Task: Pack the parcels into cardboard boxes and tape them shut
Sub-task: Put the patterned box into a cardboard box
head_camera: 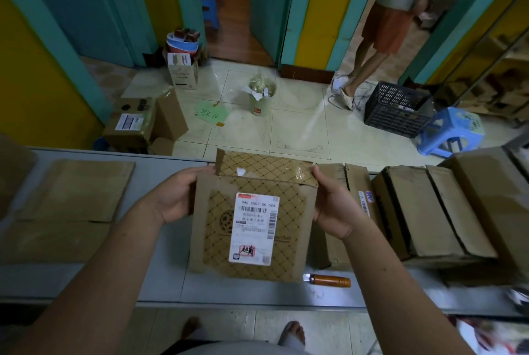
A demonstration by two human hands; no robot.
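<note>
A brown cardboard box point(252, 240) with a diamond pattern and a white shipping label stands on the grey table point(160, 277), in the middle of the view. Its top flaps are partly folded over, and clear tape shines on the far flap. My left hand point(174, 197) grips the box's upper left side. At the upper right corner, my right hand point(333, 208) grips the other side, thumb on the top edge. What is inside the box is hidden.
A knife with a wooden handle point(329, 280) lies just right of the box's near corner. Flattened cartons point(71, 206) lie at the left and several stacked cartons point(423, 211) at the right. Beyond the table are a bin point(261, 97), a black crate point(398, 110), a blue stool point(449, 131) and a standing person's legs point(369, 60).
</note>
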